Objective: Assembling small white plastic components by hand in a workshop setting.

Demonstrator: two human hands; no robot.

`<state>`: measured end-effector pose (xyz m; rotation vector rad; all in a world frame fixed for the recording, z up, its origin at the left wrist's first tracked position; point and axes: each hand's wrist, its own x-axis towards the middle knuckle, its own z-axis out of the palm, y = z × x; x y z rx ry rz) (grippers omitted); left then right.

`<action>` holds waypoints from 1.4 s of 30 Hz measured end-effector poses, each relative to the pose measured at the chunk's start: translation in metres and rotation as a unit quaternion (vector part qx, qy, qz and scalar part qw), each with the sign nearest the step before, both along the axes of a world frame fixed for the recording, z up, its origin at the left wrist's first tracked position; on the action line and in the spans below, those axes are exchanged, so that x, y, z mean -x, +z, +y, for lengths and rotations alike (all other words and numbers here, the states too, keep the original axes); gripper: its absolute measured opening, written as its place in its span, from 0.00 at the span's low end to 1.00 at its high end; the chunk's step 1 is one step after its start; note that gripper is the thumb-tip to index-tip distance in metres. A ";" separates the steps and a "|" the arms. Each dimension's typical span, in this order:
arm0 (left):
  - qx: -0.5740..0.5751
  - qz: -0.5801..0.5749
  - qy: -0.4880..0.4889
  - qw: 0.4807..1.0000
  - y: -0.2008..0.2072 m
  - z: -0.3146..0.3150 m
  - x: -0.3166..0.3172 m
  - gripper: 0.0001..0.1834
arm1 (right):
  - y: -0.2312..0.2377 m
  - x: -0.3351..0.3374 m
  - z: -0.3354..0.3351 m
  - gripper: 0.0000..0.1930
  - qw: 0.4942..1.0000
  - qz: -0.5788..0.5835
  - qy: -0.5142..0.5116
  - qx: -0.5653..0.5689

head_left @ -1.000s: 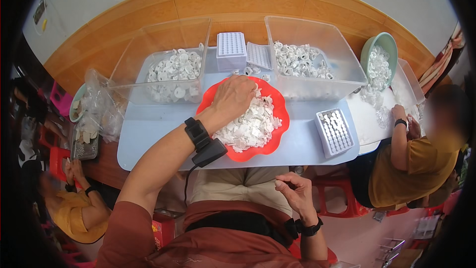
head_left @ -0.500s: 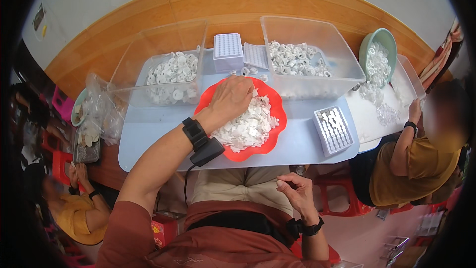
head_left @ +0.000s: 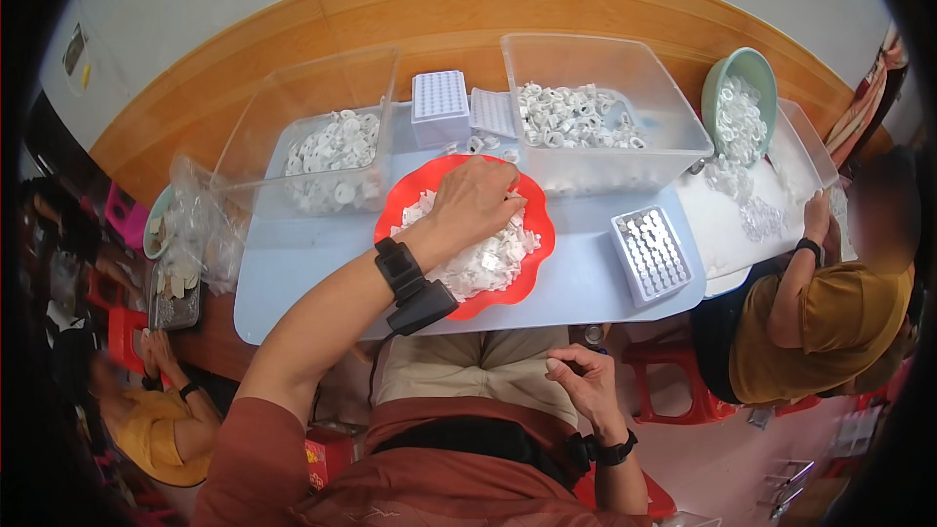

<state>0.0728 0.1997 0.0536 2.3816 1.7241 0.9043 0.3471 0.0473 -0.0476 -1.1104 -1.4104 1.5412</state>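
Observation:
My left hand (head_left: 476, 197) is over the scalloped red bowl (head_left: 540, 278), which holds a heap of small white flat pieces (head_left: 488, 268). Its fingers are bent down at the heap's far right side; whatever they hold is hidden. Over my lap, off the table's near edge, my right hand (head_left: 589, 381) is curled with thumb and forefinger brought together. I cannot make out anything between them. To the right of the bowl stands a white block (head_left: 652, 256) with rows of round holes, several of them topped with shiny silvery discs.
Clear plastic bins (head_left: 332, 171) (head_left: 610, 151) of white ring-shaped parts stand behind the bowl, a lilac perforated block (head_left: 439, 107) between them. A green bowl (head_left: 717, 102) of clear parts tilts at the right. Co-workers sit on both sides (head_left: 825, 332) (head_left: 161, 420).
My left hand has shifted right across the bowl, and its thumb now shows at the right. The right hand stays in nearly the same place. The view has shifted slightly.

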 end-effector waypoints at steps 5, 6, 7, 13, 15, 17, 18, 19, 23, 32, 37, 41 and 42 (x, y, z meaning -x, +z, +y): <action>0.059 0.040 0.029 0.997 0.000 0.008 -0.010 0.12 | -0.004 -0.003 -0.003 0.07 1.000 0.023 -0.007 0.017; 0.060 0.041 0.028 0.997 0.001 0.009 -0.011 0.12 | -0.006 -0.004 -0.004 0.07 1.000 0.024 -0.008 0.017; 0.080 0.020 0.037 0.996 0.001 0.010 -0.012 0.12 | -0.007 -0.004 -0.004 0.07 0.999 0.031 -0.009 0.021; 0.116 -0.090 0.030 0.989 0.011 0.002 -0.006 0.15 | -0.009 -0.009 -0.005 0.07 0.998 0.051 -0.016 0.025; 0.115 -0.117 0.021 0.986 0.018 -0.006 -0.003 0.16 | -0.010 -0.011 -0.005 0.07 0.998 0.060 -0.020 0.029; 0.145 -0.215 -0.002 0.966 0.023 -0.016 0.000 0.17 | -0.009 -0.013 -0.005 0.06 0.998 0.049 -0.020 0.024; 0.146 -0.215 -0.001 0.966 0.025 -0.021 0.001 0.17 | -0.007 -0.013 -0.005 0.06 0.998 0.050 -0.020 0.025; 0.169 -0.276 -0.028 0.946 0.026 -0.025 0.003 0.16 | -0.004 -0.014 -0.004 0.06 0.999 0.043 -0.021 0.004; 0.240 -0.476 -0.043 0.845 0.031 -0.053 0.002 0.15 | 0.034 -0.010 0.001 0.06 0.997 0.035 -0.034 -0.060; 0.317 -0.709 -0.100 0.622 0.043 -0.112 -0.013 0.16 | 0.102 0.035 0.032 0.13 0.966 0.066 -0.030 -0.248; 0.322 -0.731 -0.100 0.594 0.042 -0.142 -0.028 0.17 | 0.120 0.058 0.038 0.23 0.941 0.069 -0.004 -0.331; 0.333 -0.744 -0.099 0.571 0.036 -0.151 -0.031 0.15 | 0.117 0.065 0.036 0.23 0.926 0.032 -0.002 -0.376; 0.336 -0.748 -0.099 0.565 0.035 -0.153 -0.031 0.15 | 0.116 0.065 0.035 0.23 0.926 0.030 0.001 -0.375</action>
